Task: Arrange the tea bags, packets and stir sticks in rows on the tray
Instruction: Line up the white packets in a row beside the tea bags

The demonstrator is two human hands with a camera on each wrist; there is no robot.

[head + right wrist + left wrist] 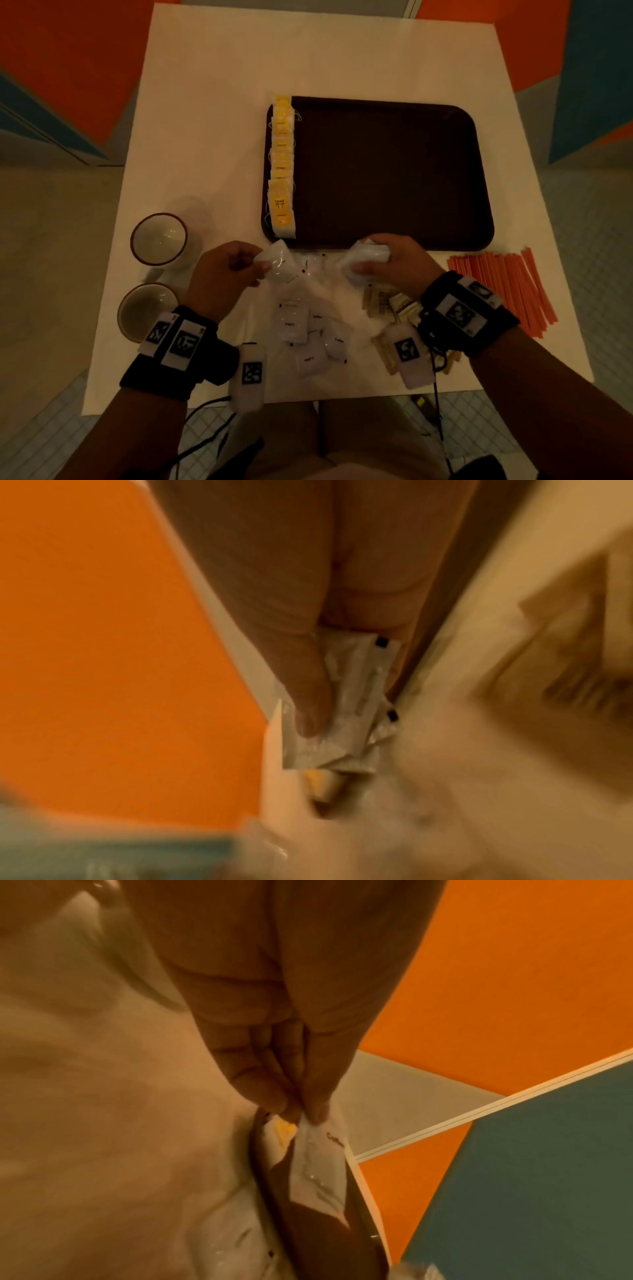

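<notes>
A dark brown tray (394,171) lies on the white table, with a row of yellow tea bags (282,164) along its left edge. My left hand (239,263) pinches one white coffee packet (281,263) by its corner, just in front of the tray's near left corner; the left wrist view shows that packet (318,1172) hanging from thumb and finger. My right hand (380,263) grips a bunch of white packets (363,263) at the tray's near edge; the right wrist view shows the thumb pressed on that bunch (352,704). More white coffee packets (308,335) lie loose between my wrists.
Orange stir sticks (503,287) lie in a pile right of my right hand. Brown sugar packets (387,305) sit under my right wrist. Two white cups (159,238) (145,308) with dark rims stand at the left. The table's near edge runs just behind my wrists.
</notes>
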